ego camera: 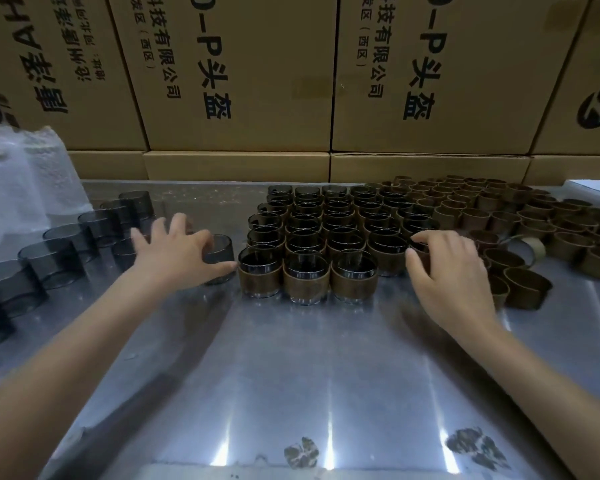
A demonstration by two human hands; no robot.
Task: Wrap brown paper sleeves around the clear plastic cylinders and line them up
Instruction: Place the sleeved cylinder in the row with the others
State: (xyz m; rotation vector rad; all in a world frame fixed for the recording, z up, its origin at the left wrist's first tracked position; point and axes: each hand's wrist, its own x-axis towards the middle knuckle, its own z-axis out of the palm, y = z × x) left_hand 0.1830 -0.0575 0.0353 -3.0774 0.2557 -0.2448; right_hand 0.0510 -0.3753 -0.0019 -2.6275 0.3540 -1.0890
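At frame centre-left, my left hand (pixel 181 251) grips a bare cylinder (pixel 220 254) standing upright; my right hand (pixel 444 268), centre-right, curls onto a sleeve (pixel 421 252), the filled rows (pixel 326 233) between them

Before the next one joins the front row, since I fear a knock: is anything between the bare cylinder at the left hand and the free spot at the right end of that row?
Yes. The three sleeved cylinders of the front row stand between the bare cylinder and that spot.

Steel table (pixel 309 375) — sleeved cylinders (pixel 312 244), bare cylinders (pixel 66 244), sleeves (pixel 520 216).
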